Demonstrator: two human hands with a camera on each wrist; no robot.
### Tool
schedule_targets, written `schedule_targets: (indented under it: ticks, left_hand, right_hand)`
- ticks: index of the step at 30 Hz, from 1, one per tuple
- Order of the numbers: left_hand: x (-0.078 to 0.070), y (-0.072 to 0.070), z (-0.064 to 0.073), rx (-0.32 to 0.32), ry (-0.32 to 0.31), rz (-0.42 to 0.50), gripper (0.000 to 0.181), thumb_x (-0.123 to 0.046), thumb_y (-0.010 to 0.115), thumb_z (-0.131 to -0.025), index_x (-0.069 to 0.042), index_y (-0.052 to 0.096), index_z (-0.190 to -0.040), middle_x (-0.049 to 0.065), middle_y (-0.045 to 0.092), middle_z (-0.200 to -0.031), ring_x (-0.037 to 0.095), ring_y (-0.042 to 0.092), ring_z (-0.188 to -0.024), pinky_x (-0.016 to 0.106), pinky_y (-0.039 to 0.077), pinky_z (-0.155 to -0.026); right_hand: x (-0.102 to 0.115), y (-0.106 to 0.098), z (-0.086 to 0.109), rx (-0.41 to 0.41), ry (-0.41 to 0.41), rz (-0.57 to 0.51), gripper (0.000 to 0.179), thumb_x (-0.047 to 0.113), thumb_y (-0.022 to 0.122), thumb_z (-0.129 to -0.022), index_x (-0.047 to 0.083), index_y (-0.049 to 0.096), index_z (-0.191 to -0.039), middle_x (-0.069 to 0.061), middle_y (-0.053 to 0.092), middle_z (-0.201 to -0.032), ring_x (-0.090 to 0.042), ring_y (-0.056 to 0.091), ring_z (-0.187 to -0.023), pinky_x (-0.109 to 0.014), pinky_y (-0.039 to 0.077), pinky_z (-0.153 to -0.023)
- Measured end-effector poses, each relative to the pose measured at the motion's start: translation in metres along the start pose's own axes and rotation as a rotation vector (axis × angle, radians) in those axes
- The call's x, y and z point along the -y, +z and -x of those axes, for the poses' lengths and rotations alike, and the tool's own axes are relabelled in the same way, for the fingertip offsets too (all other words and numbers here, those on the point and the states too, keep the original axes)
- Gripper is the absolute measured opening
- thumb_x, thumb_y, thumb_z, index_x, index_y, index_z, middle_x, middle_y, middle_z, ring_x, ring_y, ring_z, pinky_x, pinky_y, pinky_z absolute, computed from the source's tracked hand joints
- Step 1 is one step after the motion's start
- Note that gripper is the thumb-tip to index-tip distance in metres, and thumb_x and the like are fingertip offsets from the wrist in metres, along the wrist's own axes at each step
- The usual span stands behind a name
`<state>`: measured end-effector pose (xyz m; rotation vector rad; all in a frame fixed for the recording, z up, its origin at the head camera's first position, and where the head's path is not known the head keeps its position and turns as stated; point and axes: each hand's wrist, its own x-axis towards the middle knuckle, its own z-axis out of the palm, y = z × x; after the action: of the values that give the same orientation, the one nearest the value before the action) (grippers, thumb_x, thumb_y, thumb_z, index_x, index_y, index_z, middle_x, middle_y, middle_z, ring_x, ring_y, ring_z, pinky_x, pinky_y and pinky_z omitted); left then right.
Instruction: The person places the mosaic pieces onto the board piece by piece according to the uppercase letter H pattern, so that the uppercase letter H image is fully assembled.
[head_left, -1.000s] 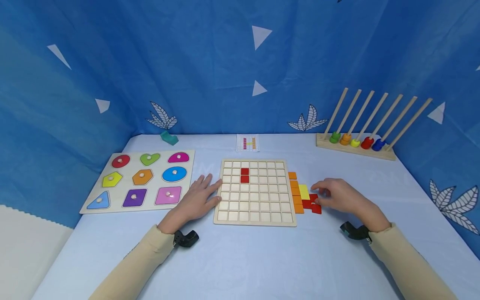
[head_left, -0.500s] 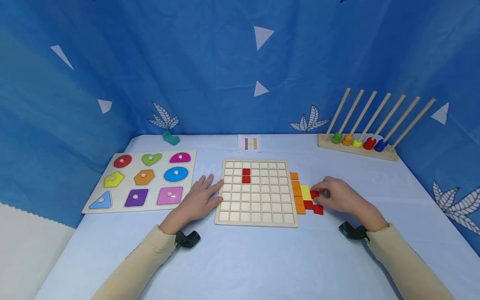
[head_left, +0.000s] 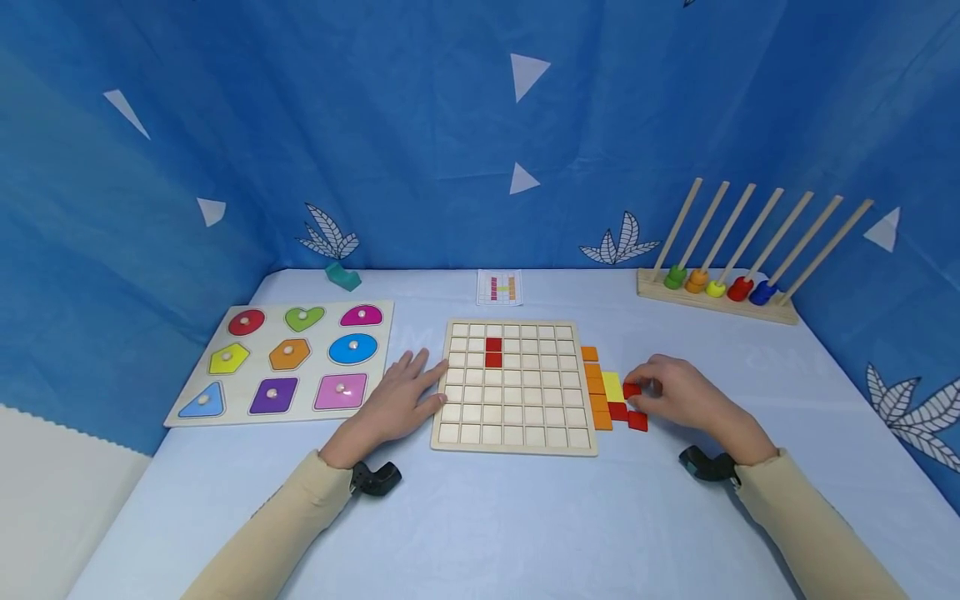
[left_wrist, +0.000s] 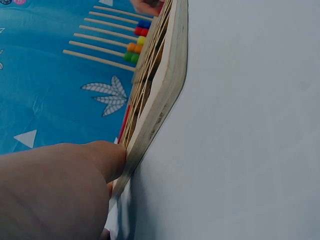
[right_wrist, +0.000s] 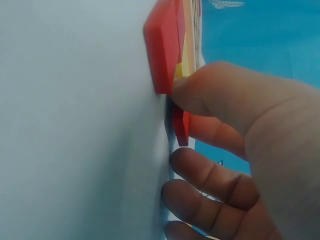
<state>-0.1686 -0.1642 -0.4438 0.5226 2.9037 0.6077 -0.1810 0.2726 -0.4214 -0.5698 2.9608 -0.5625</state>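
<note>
A wooden grid board lies mid-table with two red square tiles in its cells, one above the other. My left hand has its fingers spread, thumb and index fingertip touching the board's left edge. On the right, my right hand pinches a red tile between thumb and index finger, close over the table; the other fingers hang loosely bent in the right wrist view. Beside it lie two more red tiles, a yellow piece and several orange tiles along the board's right edge.
A shape puzzle board with knobbed pieces lies at the left. Behind the grid board is a small pattern card. A bead rack with tall pegs stands at the back right, a teal block at the back left.
The right thumb and index finger have come together on one red tile, which has shifted slightly away from the red tiles near it. The left hand stays at the board's edge.
</note>
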Motion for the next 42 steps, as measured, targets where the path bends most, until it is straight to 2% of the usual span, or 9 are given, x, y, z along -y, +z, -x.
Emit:
schedule_targets:
  ticks: [9,18,34,42]
  left_hand:
    - [0.0004,-0.0003,0.0012,-0.008,0.01,0.003,0.063,-0.038,0.057,-0.101,-0.015,0.04,-0.157,0.023,0.026,-0.167,0.049,0.016,-0.156,0.066,0.019,-0.125]
    - [-0.0007,-0.0006,0.0016,-0.005,0.015,0.003,0.063,-0.038,0.056,-0.102,-0.014,0.041,-0.157,0.025,0.026,-0.166,0.05,0.016,-0.156,0.066,0.018,-0.125]
    - [-0.0015,-0.0024,0.0003,0.003,0.011,-0.005,0.063,-0.039,0.056,-0.102,-0.015,0.04,-0.158,0.024,0.026,-0.167,0.049,0.015,-0.156,0.065,0.018,-0.125]
    - [-0.0015,-0.0023,0.0005,-0.003,0.021,0.0,0.063,-0.038,0.057,-0.101,-0.013,0.041,-0.157,0.025,0.026,-0.166,0.05,0.016,-0.156,0.065,0.018,-0.125]
  right_hand:
    - [0.002,-0.001,-0.0005,-0.016,0.008,0.015,0.028,0.017,0.085,-0.078,0.009,0.077,-0.104,0.002,0.064,-0.083,-0.013,0.053,-0.076,-0.022,0.049,-0.065]
    - [0.0017,-0.0002,-0.0002,-0.013,0.015,0.02,0.035,0.017,0.085,-0.079,0.006,0.077,-0.111,0.0,0.066,-0.085,-0.012,0.054,-0.076,-0.022,0.05,-0.066]
    - [0.0009,0.0004,0.0008,-0.029,0.018,0.013,0.031,0.016,0.086,-0.077,0.009,0.078,-0.107,-0.001,0.066,-0.087,-0.013,0.056,-0.08,-0.022,0.052,-0.069]
    - [0.0013,0.0,0.0007,-0.02,0.016,0.011,0.031,0.017,0.086,-0.078,0.009,0.077,-0.107,0.001,0.063,-0.082,-0.013,0.053,-0.076,-0.021,0.049,-0.065]
